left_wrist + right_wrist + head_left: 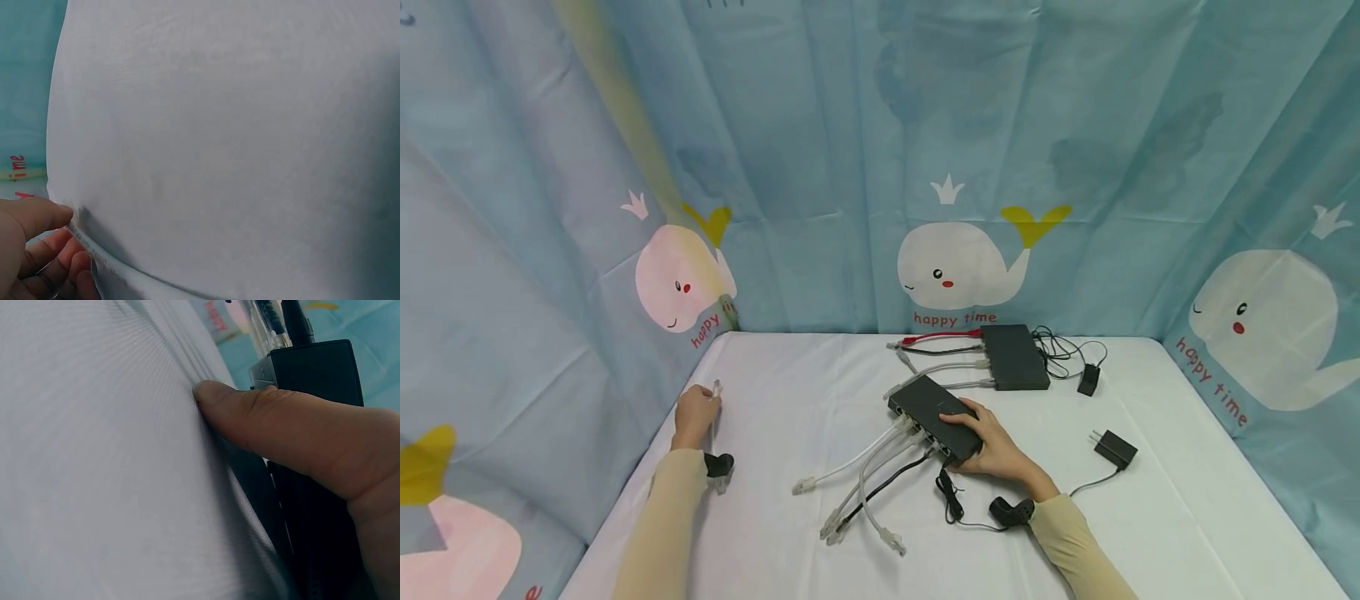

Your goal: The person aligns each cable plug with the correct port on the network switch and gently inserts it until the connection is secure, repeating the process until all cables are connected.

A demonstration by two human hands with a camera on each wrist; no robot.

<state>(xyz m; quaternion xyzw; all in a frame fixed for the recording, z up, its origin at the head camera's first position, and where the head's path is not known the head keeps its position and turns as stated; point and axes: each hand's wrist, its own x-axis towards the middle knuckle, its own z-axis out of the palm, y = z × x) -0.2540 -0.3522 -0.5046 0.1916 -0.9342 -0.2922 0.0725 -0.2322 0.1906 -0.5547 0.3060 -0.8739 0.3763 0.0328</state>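
In the head view my left hand [695, 414], at the table's left side, pinches a short pale network cable [717, 389] between thumb and fingers. The left wrist view shows the same cable [115, 267], with small print on its jacket, running from the fingertips. My right hand [992, 443] grips the right end of a black network switch [931, 406] near the middle of the table. Several grey network cables [850, 468] and a black cable [891, 477] run from its front ports, their free plugs lying leftward. In the right wrist view the thumb [269, 419] crosses the switch's casing [319, 369].
Behind stands a second black network switch [1017, 358] with a red cable [943, 335] and others plugged in on its left. A small black adapter [1088, 380] lies beside it on a coiled cord. Another power adapter [1116, 450] is at the right. Whale-printed curtains [820, 167] surround the table.
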